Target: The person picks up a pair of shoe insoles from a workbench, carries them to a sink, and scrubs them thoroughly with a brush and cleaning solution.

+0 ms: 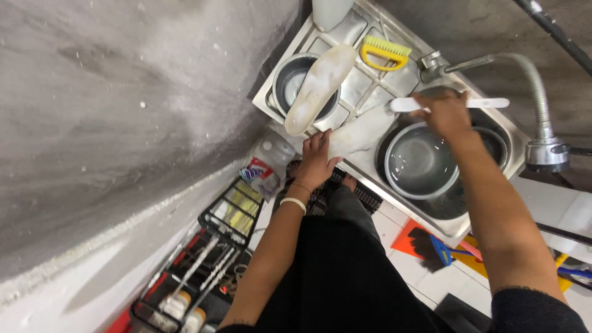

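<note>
Sink unit: steel sink (370,185), seen from above with the view rotated; drainboard ribbed, wet, dull with residue.
Basin: holds a steel bowl (422,163) with a little water in it.
Second bowl: smaller steel bowl (290,80) stands on the drainboard, well apart from the basin.
Insoles: one pale insole (320,86) lies across the small bowl, overhanging its rim; a second insole (364,129) lies flat on the drainboard beside the basin.
Left hand: left hand (316,161) presses on the near end of the flat insole, fingers spread, palm down; pinning it, not curled around it.
Right hand: right hand (447,114) is clenched around a white brush handle (487,103), held over the basin's far edge; bristle end hidden by the hand, so the kind of brush is probably a scrubbing one, not certain.
Yellow brush: yellow brush (385,52) rests on the far drainboard, untouched.
Tap: hose tap (530,86) arches over the basin, nozzle off to the side.
Wall: grey plaster wall (123,111), rough and stained, fills the left of the view.
Floor: white tiles (388,225); a wire rack (209,253) with bottles stands along the wall; a clear plastic bottle (271,160) sits by the sink's corner.
Person: black garment, pale band on the left wrist.
</note>
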